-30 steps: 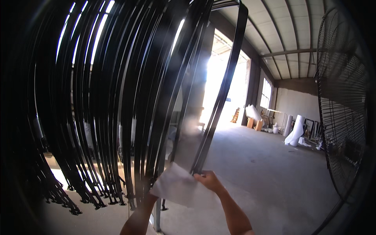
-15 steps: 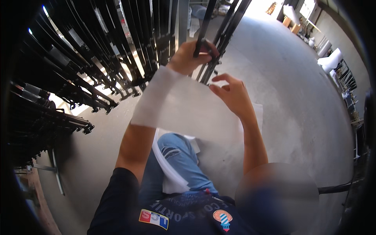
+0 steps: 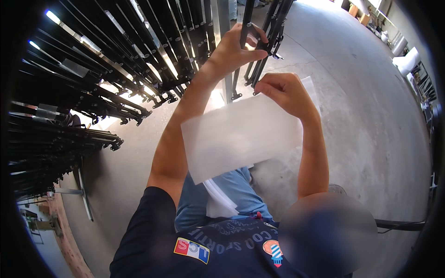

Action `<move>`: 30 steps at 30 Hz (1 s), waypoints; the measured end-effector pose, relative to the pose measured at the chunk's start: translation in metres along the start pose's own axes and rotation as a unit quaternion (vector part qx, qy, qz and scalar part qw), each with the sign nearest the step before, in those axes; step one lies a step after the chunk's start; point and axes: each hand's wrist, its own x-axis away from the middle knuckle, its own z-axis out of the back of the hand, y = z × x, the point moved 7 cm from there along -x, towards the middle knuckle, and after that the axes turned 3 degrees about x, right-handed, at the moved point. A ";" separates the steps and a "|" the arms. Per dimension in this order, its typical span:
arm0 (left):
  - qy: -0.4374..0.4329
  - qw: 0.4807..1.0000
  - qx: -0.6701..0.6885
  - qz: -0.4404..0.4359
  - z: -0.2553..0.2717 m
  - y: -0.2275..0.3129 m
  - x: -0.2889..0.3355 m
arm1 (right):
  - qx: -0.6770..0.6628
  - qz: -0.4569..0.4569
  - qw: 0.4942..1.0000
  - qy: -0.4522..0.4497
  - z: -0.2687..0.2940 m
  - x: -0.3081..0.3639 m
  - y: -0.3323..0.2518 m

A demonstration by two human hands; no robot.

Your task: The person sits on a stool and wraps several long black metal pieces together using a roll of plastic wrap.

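My left hand point(image 3: 232, 46) is closed around a thin black metal bar point(image 3: 244, 23) that hangs upright in front of me, beside two similar bars point(image 3: 273, 28). My right hand point(image 3: 282, 90) pinches the upper edge of a white flexible sheet point(image 3: 241, 136), which hangs across my forearms just below the bars. More white sheets point(image 3: 218, 199) are tucked at my waist, against blue trousers point(image 3: 245, 199). My dark shirt fills the lower edge of the view.
A dense rack of black metal frames point(image 3: 106, 69) fills the left and top left, their feet just above the concrete floor point(image 3: 371, 139). White rolls point(image 3: 408, 58) stand far right. A black stand base point(image 3: 398, 224) lies at right.
The view has swung down from the hanging frames to my hands and body. My left hand has taken hold of the bar and the right hand has drawn the sheet closer beneath it.
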 end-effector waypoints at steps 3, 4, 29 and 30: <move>0.001 0.999 0.033 0.019 -0.007 -0.005 -0.002 | -0.007 -0.065 0.990 0.126 0.013 0.001 0.025; 0.004 0.999 0.047 0.016 -0.008 -0.007 -0.003 | -0.005 -0.114 0.979 0.167 0.019 0.000 0.035; -0.021 0.997 0.068 -0.003 0.006 -0.033 -0.015 | 0.035 -0.025 0.993 0.108 0.044 -0.054 0.046; -0.009 0.999 0.053 0.010 0.006 -0.032 -0.014 | 0.018 -0.016 0.994 0.111 0.044 -0.052 0.046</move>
